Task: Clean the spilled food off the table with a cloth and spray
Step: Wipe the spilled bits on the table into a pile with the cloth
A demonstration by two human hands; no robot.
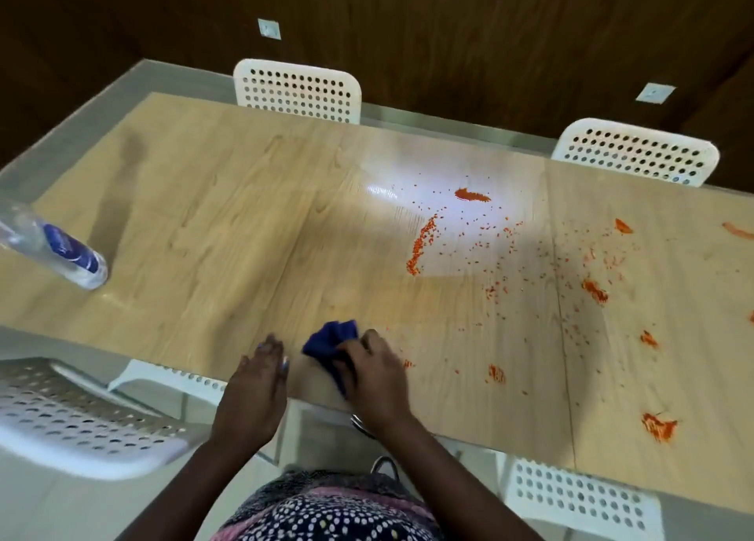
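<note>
A crumpled dark blue cloth [331, 342] lies at the near edge of the light wooden table [228, 222]. My right hand [377, 373] grips the cloth, fingers curled over it. My left hand [261, 381] hovers just left of the cloth with straight fingers, holding nothing. Orange-red spilled food [424, 240] is scattered over the middle and right of the table, with thicker blobs at the far middle [472, 194] and near right [657, 426]. A clear bottle with a blue label [57, 246] stands at the table's left end; its top is out of view.
White perforated chairs surround the table: two on the far side [298, 91] [634, 154], one at the near left [81, 414], one at the near right [579, 499]. A dark wood-panelled wall stands behind.
</note>
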